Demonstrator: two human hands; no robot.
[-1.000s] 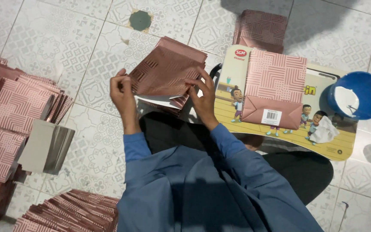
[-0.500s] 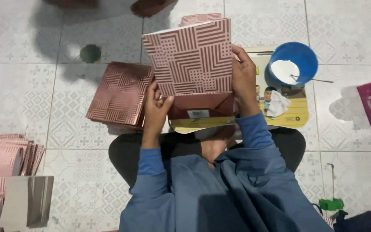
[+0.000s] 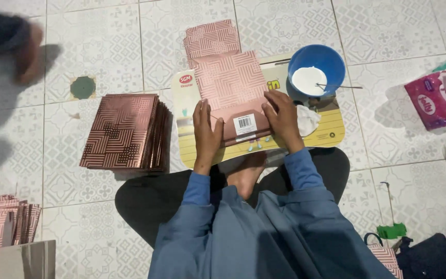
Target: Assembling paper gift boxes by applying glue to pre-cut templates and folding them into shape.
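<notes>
Lowered from upright, the pink paper bag point(image 3: 231, 88) lay flat; left hand point(image 3: 206, 135) and right hand point(image 3: 283, 118) pressed its near fold, palms open, grasping nothing.

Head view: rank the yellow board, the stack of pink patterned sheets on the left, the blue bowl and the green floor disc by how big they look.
1. Yellow board, though partly covered by the hands and the pink sheet.
2. Stack of pink patterned sheets.
3. Blue bowl.
4. Green floor disc, plainly smallest.
All lie at floor level, so nearness barely skews this.

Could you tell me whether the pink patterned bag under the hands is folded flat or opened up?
Flat: the pink patterned bag lies on the board, bottom flap folded over.
</notes>
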